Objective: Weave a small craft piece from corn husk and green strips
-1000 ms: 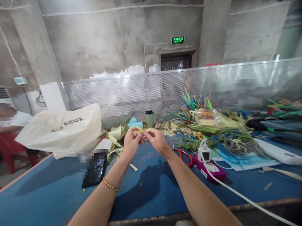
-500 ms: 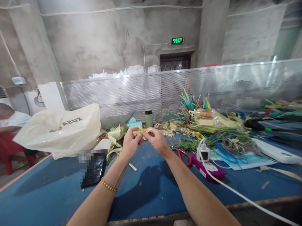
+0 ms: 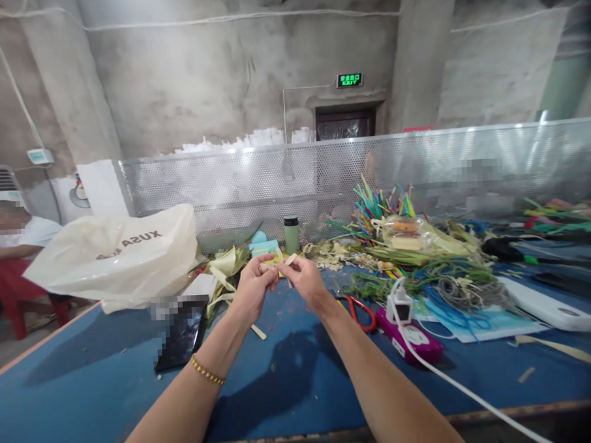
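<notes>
Left hand [image 3: 256,282] and right hand [image 3: 302,278] are both pinching a thin pale strip [image 3: 290,259] over the blue tabletop [image 3: 111,386], with a cream plastic bag [image 3: 111,272] off left kinda reading "XUSA" and a green-lit sign [image 3: 349,81] saying "EXIT".

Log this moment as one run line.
left hand: pinching pale strips; right hand: pinching pale strips, close beside left; beyond: green bottle; surface: blue table
</notes>
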A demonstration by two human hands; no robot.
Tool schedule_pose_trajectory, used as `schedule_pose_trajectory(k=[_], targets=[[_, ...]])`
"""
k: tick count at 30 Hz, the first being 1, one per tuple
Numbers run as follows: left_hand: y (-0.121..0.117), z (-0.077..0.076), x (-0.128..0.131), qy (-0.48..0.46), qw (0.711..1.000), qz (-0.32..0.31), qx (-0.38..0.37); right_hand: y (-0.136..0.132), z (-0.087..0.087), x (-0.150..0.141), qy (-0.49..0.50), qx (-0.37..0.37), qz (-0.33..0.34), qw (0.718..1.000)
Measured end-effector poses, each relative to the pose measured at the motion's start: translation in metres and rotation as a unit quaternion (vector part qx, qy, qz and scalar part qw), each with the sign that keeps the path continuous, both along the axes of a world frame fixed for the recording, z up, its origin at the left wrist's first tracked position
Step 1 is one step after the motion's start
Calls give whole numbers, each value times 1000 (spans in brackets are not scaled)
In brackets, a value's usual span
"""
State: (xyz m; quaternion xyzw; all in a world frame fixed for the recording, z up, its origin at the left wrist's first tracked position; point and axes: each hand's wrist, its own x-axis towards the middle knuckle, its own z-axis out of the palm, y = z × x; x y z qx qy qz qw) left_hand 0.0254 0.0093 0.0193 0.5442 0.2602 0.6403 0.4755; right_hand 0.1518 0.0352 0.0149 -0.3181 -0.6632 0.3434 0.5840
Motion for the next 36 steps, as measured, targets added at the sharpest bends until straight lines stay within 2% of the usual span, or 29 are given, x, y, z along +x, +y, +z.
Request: schedule_pose_trajectory(k=[5, 14, 17, 20, 23, 27, 29, 33, 36], targets=[[-1, -2, 2, 29, 999, 37, 16, 3, -4, -3, 32, -28, 3, 999], [-9, 5, 3, 70, 995, 68, 35, 2, 0, -6, 58, -53, 12, 997], [-3, 2, 0, 70, 996, 43, 27, 2, 2, -3, 47, -49, 7, 998], [1, -2, -4, 67, 998, -8, -3, 2, 3, 0, 20, -54, 33, 998], [2, -2, -7, 115, 992, -46, -14, 3, 2, 0, -12, -47, 70, 996], [4, -2, -8, 162, 985, -54, -12, 4, -2, -2, -26, -46, 83, 995], [7, -3, -10, 145, 988, -60, -15, 5, -3, -2, -18, -55, 71, 996], [12, -4, -16, 106, 991, -77, -32, 5, -2, 0, -12, -48, 5, 999], [13, -5, -16, 121, 988, -83, -36, 4, -1, 1, -35, -44, -5, 998]])
